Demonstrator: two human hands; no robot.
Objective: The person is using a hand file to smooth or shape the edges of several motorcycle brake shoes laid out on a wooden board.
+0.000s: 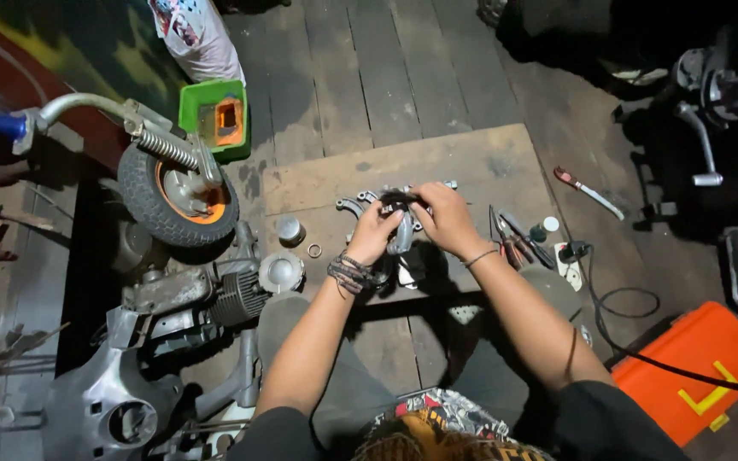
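Note:
Both of my hands are on a grey metal engine casing [360,201] that rests on a wooden board [471,162]. My left hand [375,232], with dark bracelets at the wrist, grips the casing's near side. My right hand [444,218] closes over its top right part. A curved metal arm of the casing [404,236] shows between the two hands. Most of the casing is hidden under my fingers.
A metal piston [289,229], a small ring [314,250] and a round cover [281,272] lie to the left. Pliers and tools [514,239] lie to the right, a screwdriver [589,191] beyond. A small scooter wheel [172,192], a green tub [213,118] and an orange toolbox [694,367] surround me.

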